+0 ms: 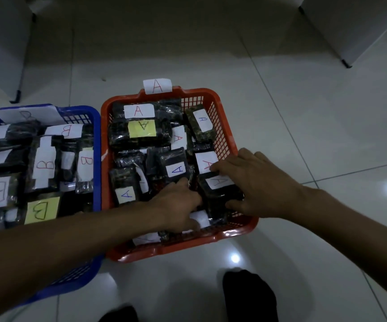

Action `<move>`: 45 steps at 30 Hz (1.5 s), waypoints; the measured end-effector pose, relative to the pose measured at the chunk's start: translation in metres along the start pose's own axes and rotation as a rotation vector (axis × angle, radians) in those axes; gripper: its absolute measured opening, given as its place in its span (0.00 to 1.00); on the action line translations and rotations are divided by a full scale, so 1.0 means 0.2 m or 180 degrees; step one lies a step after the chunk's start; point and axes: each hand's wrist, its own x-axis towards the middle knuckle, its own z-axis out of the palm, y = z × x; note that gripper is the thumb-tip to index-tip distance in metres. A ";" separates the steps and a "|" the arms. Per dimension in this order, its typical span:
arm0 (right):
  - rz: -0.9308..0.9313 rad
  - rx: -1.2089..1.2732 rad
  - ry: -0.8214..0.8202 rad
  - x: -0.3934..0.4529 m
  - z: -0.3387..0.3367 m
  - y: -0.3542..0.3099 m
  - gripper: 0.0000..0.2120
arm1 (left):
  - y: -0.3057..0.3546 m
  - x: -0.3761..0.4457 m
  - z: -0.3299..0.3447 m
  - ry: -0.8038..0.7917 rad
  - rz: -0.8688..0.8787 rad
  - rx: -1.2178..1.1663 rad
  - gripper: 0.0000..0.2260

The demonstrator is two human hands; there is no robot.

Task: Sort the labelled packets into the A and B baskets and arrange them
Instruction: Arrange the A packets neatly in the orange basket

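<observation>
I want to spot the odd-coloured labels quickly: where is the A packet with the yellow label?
In the head view, the yellow-labelled A packet lies in the far left part of the red basket, just below a white-labelled A packet, far from both hands.

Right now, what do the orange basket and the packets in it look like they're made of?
Orange basket: looks like moulded plastic, slightly glossy, with an open lattice wall and light glinting off its near rim. Packets: dark contents in what seems clear crinkly plastic film that catches highlights, each with an apparently paper label, white or yellow, hand-lettered A.
</observation>
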 end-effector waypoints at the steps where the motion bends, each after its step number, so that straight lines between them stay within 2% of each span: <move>1: -0.0061 -0.0024 -0.0047 0.01 -0.01 0.00 0.34 | 0.00 0.00 -0.01 -0.0125 -0.0072 0.0021 0.20; 5: -0.0112 0.0100 -0.0338 0.05 -0.04 0.03 0.28 | 0.02 0.00 -0.08 -0.0454 -0.0284 -0.0057 0.19; 8: -0.0100 0.0146 -0.0599 0.08 -0.06 0.04 0.28 | 0.03 -0.03 -0.16 -0.0752 -0.0457 -0.0257 0.18; 12: -0.0177 -0.0061 -0.0683 0.09 -0.05 0.04 0.31 | 0.00 -0.10 -0.30 -0.1056 -0.0643 -0.0485 0.16; 16: -0.0373 -0.0556 -0.0625 0.10 0.01 -0.01 0.37 | -0.05 -0.16 -0.44 -0.1077 -0.0722 -0.0585 0.13; 19: -0.0360 -0.0827 -0.0531 0.10 0.04 -0.02 0.45 | -0.08 -0.19 -0.50 -0.0758 -0.0783 -0.1063 0.14; 21: -0.0399 -0.0811 -0.0413 0.09 0.05 -0.01 0.46 | -0.08 -0.19 -0.49 -0.0368 -0.0834 -0.1455 0.16; 23: -0.0465 -0.0667 -0.0228 0.07 0.05 0.01 0.42 | -0.08 -0.17 -0.46 -0.0164 -0.0838 -0.1773 0.20; 25: -0.0455 -0.0370 -0.0270 0.06 0.03 0.03 0.36 | -0.08 -0.17 -0.45 -0.0151 -0.0815 -0.2015 0.24; 28: -0.0316 -0.0264 -0.0320 0.04 0.05 0.05 0.26 | -0.09 -0.17 -0.47 -0.0014 -0.0778 -0.2348 0.25; 30: -0.0304 -0.0112 -0.0185 0.03 0.06 0.05 0.23 | -0.09 -0.15 -0.47 0.0208 -0.0742 -0.2695 0.25; 32: -0.0141 0.0280 0.0116 0.01 0.06 0.05 0.22 | -0.08 -0.13 -0.45 0.0474 -0.0688 -0.3032 0.26; 35: 0.0483 0.1358 0.0849 0.01 0.03 0.03 0.25 | -0.07 -0.10 -0.42 0.0855 -0.0621 -0.3392 0.25; 38: 0.0667 0.1983 0.1021 0.06 0.03 -0.04 0.31 | -0.05 -0.05 -0.42 0.1192 -0.0553 -0.3531 0.24; 41: 0.0963 0.2249 0.1182 0.12 0.04 -0.07 0.29 | -0.05 0.00 -0.43 0.1308 -0.0530 -0.4000 0.24; 43: 0.1210 0.2304 0.1213 0.17 0.04 -0.06 0.26 | -0.07 0.02 -0.44 0.1403 -0.0606 -0.3911 0.24; 45: 0.1389 0.2302 0.1218 0.22 0.02 -0.04 0.26 | -0.13 0.03 -0.46 0.1768 -0.0734 -0.2882 0.23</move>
